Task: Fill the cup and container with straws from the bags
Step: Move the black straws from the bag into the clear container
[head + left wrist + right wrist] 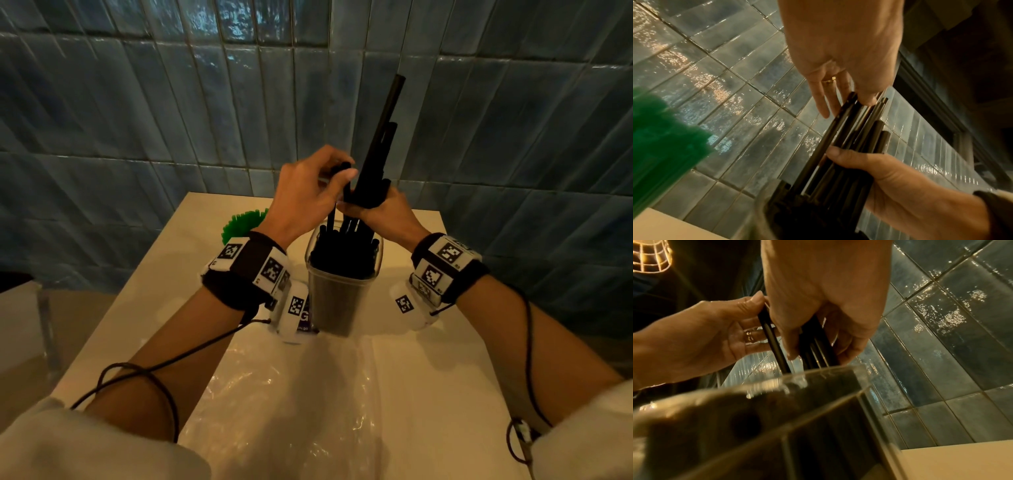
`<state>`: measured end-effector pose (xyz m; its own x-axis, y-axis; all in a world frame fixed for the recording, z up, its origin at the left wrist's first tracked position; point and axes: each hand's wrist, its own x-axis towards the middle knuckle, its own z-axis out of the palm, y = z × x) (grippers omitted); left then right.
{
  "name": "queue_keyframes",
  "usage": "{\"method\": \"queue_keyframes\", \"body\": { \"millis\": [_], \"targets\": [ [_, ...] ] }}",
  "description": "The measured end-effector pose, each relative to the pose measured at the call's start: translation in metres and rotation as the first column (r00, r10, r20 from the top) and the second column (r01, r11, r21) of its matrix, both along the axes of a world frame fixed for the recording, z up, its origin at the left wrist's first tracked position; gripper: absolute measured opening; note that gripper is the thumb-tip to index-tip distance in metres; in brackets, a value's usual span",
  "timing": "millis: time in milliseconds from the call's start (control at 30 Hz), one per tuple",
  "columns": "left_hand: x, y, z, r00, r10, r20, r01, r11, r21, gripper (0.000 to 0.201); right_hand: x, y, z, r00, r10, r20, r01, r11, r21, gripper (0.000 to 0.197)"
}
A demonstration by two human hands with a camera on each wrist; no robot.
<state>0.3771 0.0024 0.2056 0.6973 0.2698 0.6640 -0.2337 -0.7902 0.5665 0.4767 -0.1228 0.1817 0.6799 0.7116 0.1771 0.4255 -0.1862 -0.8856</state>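
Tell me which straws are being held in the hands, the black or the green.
The black straws; both hands grip them over the clear container. The green straws sit untouched behind.

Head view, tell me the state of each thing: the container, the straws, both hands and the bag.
Clear container: upright, nearly full of black straws.
Black straws: a bunch held above the container.
Right hand: grips that bunch.
Left hand: pinches a few straws.
Green straws: standing behind.
Plastic bag: flat on the table.
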Motion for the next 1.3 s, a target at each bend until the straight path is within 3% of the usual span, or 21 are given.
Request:
{"method": "queue_keyframes", "body": {
  "millis": [100, 233, 300, 400, 700, 1100, 1300],
  "targets": [
    [-0.001, -0.004, 0.011, 0.998, -0.011, 0.060, 0.014, 0.999, -0.044, 0.017, 0.003, 0.000, -0.003, 1.000, -0.008, -0.007, 0.008, 1.000, 0.001, 0.019],
    [-0.007, -0.009, 0.041, 0.945, 0.046, 0.325, 0.036, 0.970, -0.242, 0.013, 0.005, -0.002, -0.006, 0.997, -0.070, -0.018, 0.070, 0.997, 0.011, 0.030],
    [-0.010, -0.008, 0.056, 0.894, 0.084, 0.440, 0.026, 0.970, -0.240, 0.015, 0.005, -0.004, -0.006, 0.997, -0.070, -0.015, 0.070, 0.998, 0.010, 0.035],
    [-0.011, -0.003, 0.067, 0.856, 0.120, 0.502, -0.037, 0.984, -0.172, 0.019, 0.004, -0.005, -0.006, 0.999, -0.039, -0.021, 0.040, 0.999, 0.009, 0.037],
    [-0.008, 0.003, 0.034, 0.874, 0.169, 0.456, -0.125, 0.984, -0.126, 0.029, 0.004, -0.006, -0.005, 0.999, -0.046, 0.003, 0.046, 0.999, -0.011, 0.025],
    [0.003, 0.007, 0.038, 0.874, 0.186, 0.450, -0.136, 0.980, -0.142, 0.026, 0.005, -0.006, -0.004, 1.000, -0.022, 0.018, 0.023, 0.999, -0.028, 0.021],
    [0.015, 0.018, 0.044, 0.907, 0.283, 0.312, -0.240, 0.956, -0.169, 0.031, 0.007, -0.006, -0.005, 1.000, -0.028, 0.000, 0.028, 0.999, -0.043, 0.021]
  ]
}}
